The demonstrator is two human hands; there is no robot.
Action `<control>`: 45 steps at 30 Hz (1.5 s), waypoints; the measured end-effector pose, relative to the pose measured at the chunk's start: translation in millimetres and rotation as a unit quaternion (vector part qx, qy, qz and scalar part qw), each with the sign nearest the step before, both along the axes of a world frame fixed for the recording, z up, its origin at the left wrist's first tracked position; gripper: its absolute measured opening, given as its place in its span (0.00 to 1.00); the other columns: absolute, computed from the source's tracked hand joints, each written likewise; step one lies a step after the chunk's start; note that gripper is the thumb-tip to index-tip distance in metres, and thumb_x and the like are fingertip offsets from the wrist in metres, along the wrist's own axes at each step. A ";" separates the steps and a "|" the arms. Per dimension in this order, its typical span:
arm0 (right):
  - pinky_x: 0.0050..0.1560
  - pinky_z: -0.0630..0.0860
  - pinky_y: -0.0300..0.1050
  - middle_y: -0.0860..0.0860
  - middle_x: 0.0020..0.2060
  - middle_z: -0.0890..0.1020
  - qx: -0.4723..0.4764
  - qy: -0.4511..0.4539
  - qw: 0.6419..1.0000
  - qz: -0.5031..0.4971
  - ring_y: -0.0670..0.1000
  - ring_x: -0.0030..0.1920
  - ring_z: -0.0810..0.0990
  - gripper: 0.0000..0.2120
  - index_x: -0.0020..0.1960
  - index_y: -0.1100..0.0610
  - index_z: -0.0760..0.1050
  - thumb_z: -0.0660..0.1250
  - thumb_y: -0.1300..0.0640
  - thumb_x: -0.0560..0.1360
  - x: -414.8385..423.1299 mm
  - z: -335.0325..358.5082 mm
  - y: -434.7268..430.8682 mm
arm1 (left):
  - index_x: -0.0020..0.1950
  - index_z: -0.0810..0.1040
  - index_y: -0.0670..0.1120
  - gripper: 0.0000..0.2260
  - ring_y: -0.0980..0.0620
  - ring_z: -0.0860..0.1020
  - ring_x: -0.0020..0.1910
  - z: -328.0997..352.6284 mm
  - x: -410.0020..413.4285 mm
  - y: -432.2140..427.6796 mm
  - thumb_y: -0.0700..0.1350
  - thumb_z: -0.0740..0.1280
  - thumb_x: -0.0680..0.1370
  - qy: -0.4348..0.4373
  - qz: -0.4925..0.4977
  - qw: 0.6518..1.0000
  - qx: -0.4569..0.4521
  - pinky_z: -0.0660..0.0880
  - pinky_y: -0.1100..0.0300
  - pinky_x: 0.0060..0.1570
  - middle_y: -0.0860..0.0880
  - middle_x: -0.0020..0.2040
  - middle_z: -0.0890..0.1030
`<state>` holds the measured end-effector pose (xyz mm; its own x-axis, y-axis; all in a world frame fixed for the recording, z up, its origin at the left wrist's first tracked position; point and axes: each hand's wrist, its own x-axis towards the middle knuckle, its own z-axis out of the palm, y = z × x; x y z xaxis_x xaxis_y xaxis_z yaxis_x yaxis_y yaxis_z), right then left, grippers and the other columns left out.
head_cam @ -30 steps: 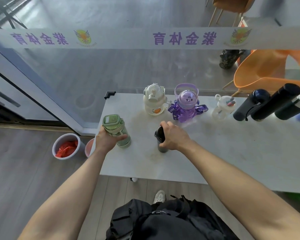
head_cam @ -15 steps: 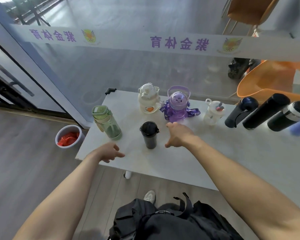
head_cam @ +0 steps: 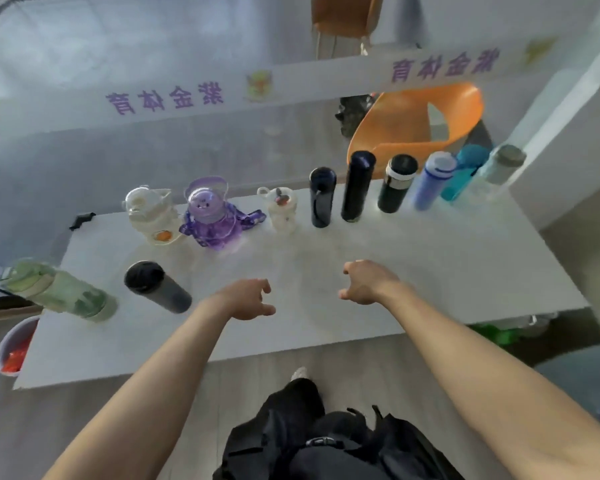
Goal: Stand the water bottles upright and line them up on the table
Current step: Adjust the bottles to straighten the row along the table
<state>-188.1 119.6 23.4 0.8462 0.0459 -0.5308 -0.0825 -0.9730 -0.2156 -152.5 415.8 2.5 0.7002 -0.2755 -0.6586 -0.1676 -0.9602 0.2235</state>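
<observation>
So there's this pale grey rectangular table (head_cam: 430,271) up against a glass wall with a white banner strip (head_cam: 291,88) carrying purple lettering, and an orange plastic chair (head_cam: 420,119) behind the far edge. Both bare arms reach out over the middle of the table. The left hand (head_cam: 246,299) and right hand (head_cam: 364,282) hover over bare tabletop, fingers loosely curled and spread, gripping nothing, palms facing each other with a gap between.

All the bottles look upright. The back row runs left to right: a cream cartoon-shaped kids bottle (head_cam: 153,216), a purple see-through kids bottle with a loop handle (head_cam: 212,216), a small white bottle (head_cam: 281,209), a dark navy flask (head_cam: 322,197), a tall black flask (head_cam: 357,185), a black flask with a white band (head_cam: 397,183), a blue-and-white bottle (head_cam: 433,180), a teal bottle (head_cam: 465,171) and a clear bottle with a grey cap (head_cam: 496,171).

Nearer, at the left end, a green translucent bottle (head_cam: 59,289) and a black tumbler with a lid (head_cam: 156,285) stand side by side, apart from that row. It's all a bit blurry.
</observation>
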 end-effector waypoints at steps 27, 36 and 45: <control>0.60 0.80 0.56 0.59 0.63 0.74 -0.026 -0.238 0.929 -0.284 0.63 0.60 0.79 0.32 0.69 0.59 0.72 0.80 0.48 0.71 123.6 -5.8 -423.2 | 0.75 0.75 0.52 0.34 0.45 0.78 0.65 65.8 215.9 -524.4 0.62 0.81 0.73 -0.285 -0.127 0.928 -0.206 0.79 0.45 0.66 0.49 0.67 0.80; 0.68 0.77 0.56 0.58 0.83 0.55 -0.006 -0.182 0.959 -0.218 0.62 0.76 0.68 0.54 0.86 0.45 0.54 0.83 0.47 0.69 213.8 -20.6 -480.5 | 0.83 0.61 0.58 0.50 0.40 0.80 0.63 34.0 242.9 -593.0 0.61 0.84 0.67 -0.221 -0.072 0.970 -0.072 0.78 0.45 0.61 0.47 0.69 0.78; 0.64 0.80 0.53 0.57 0.66 0.71 0.043 -0.205 0.962 -0.174 0.62 0.63 0.79 0.41 0.79 0.47 0.64 0.81 0.54 0.72 233.0 -34.6 -506.1 | 0.76 0.70 0.56 0.41 0.40 0.82 0.57 20.4 248.9 -615.8 0.50 0.84 0.67 -0.223 -0.027 0.971 -0.088 0.83 0.43 0.55 0.47 0.66 0.78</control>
<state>44.9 -386.4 -11.2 0.9561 -0.2483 -0.1558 -0.2899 -0.8791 -0.3782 96.4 -200.0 22.9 0.8859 -0.4009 -0.2333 -0.3343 -0.9006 0.2778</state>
